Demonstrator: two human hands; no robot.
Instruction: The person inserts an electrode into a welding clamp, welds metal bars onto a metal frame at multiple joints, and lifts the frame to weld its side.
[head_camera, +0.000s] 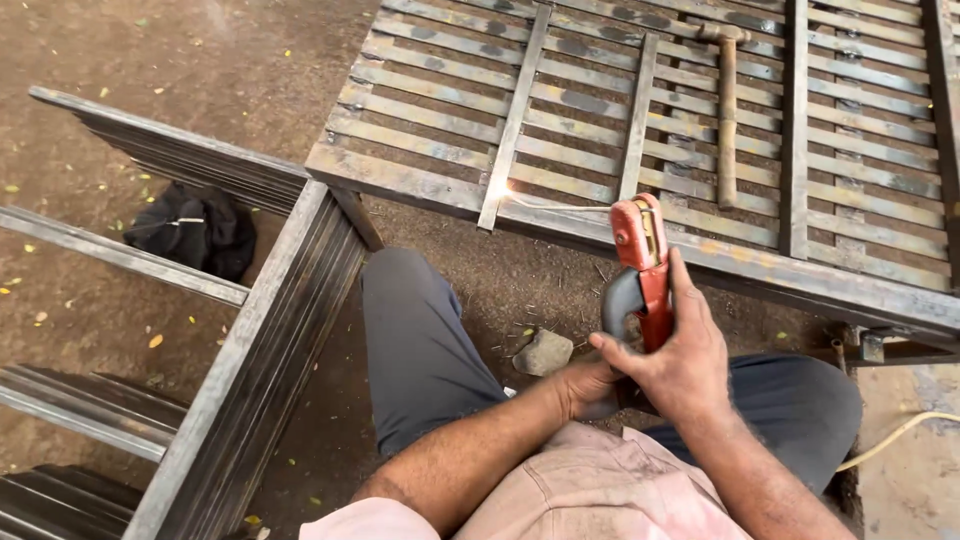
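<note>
A: Start at the far left, well away from both hands. What's there?

B: A dark bundle of cloth (190, 228) on the dirt, beyond a stack of steel bars (260, 360) that runs diagonally past the person's left knee.

A: And the left hand (588, 385)?

B: Curled shut around the bottom of the grey and red electrode holder (638, 275), steadying it from below. A small stone (543, 352) lies on the ground just left of that hand.

A: The right hand (685, 355)?

B: Clamped on the same handle, higher up, fingers wrapped round the red grip. From the clamp a thin welding rod (555, 206) reaches out ahead and to the left of both hands.

A: Where does the tip land?

B: On the steel gate frame (600, 110), where an upright strip meets the bottom rail. A bright spot (503, 188) glows there, so I'd judge a weld is being struck on that joint.

A: What does the next move call for?

B: Probably a steady two-handed hold, feeding the rod in as it shortens and keeping the tip on the seam.

A: Anything further right?

B: A hammer (727, 110) lying on the slats, beyond the right hand, and a pale cable (895, 435) by the right knee.
</note>
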